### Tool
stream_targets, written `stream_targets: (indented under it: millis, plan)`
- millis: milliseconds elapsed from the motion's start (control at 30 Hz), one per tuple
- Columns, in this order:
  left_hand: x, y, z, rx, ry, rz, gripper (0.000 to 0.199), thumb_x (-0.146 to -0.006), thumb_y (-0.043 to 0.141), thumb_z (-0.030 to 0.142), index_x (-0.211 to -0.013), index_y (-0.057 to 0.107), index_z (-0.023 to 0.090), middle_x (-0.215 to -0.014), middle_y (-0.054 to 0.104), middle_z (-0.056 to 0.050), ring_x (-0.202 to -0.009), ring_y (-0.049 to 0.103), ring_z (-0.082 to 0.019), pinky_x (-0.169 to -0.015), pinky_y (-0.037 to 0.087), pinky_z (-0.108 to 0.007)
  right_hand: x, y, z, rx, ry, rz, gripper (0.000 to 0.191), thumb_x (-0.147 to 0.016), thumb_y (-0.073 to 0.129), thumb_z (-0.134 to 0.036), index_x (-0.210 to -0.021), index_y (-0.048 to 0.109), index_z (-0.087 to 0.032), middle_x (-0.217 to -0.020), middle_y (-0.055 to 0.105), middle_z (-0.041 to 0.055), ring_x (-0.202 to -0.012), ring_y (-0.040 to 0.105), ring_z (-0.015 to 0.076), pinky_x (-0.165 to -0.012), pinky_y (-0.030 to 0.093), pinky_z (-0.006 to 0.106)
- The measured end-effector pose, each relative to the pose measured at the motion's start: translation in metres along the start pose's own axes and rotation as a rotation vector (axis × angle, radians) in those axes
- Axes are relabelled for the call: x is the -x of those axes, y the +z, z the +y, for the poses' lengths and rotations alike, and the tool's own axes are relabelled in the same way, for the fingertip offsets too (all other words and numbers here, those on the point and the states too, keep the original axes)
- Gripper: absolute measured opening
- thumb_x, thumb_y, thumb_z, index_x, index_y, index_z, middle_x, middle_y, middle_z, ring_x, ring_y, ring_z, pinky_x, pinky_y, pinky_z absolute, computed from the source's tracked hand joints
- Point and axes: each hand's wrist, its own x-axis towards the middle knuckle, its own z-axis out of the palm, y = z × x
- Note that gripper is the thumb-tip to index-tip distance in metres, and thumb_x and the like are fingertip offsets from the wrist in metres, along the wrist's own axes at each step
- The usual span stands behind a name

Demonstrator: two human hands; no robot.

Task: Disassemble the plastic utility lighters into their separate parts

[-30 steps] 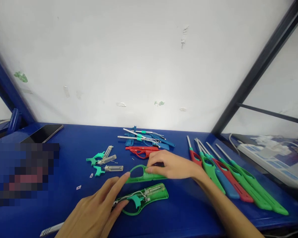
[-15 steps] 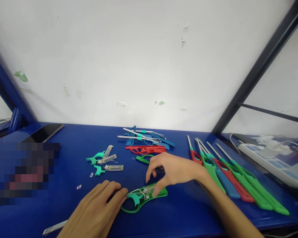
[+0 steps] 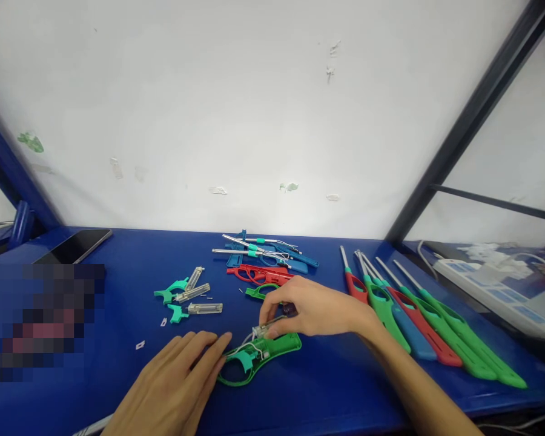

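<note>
Clear tank (image 3: pixel 260 330), lifted from green shell (image 3: pixel 282 346), six o'clock (one part emptier): pinched by right hand (image 3: pixel 311 307); left hand (image 3: pixel 181 372), half-curled, grips shell.

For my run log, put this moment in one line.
left hand: at green shell | right hand: pinching clear cartridge | teal trigger: in shell

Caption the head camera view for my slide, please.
Left hand on an open green lighter shell, right hand pinching a clear tank at its edge.
</note>
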Motion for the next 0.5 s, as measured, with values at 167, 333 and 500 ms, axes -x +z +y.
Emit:
stream_targets:
  millis: [167,333,500]
  plan:
    - [-0.018,0.007,0.008,0.158,-0.197,0.028,0.031,-0.114,0.045,0.035,-0.126,0.07,0.023,-0.109,0.077,-0.003,-0.094,0.076,-0.019,-0.084,0.058,-0.029,-0.002,0.004,-0.003,-0.005,-0.04,0.024,0.018,-0.096,0.082,-0.036,-0.109,0.084,-0.023,-0.103,0.085,0.0013,-0.093,0.077,0.0181,-0.081,0.052,0.027]
    - [-0.037,0.018,0.016,0.28,-0.177,-0.034,0.039,-0.114,0.037,0.021,-0.092,0.069,0.025,-0.084,0.071,0.002,-0.074,0.071,-0.015,-0.068,0.056,-0.026,-0.003,0.002,0.002,-0.001,-0.062,0.022,0.014,-0.096,0.082,-0.034,-0.106,0.086,-0.025,-0.104,0.086,0.0,-0.092,0.078,0.0185,-0.081,0.051,0.026]
    - [-0.033,0.025,0.015,0.253,-0.145,-0.036,0.04,-0.111,0.037,0.016,-0.093,0.071,0.026,-0.083,0.071,0.002,-0.074,0.069,-0.019,-0.068,0.056,-0.032,-0.001,-0.001,0.004,0.118,-0.017,0.06,0.009,-0.097,0.082,-0.031,-0.103,0.088,-0.028,-0.097,0.086,-0.0019,-0.085,0.076,0.0184,-0.074,0.048,0.026]
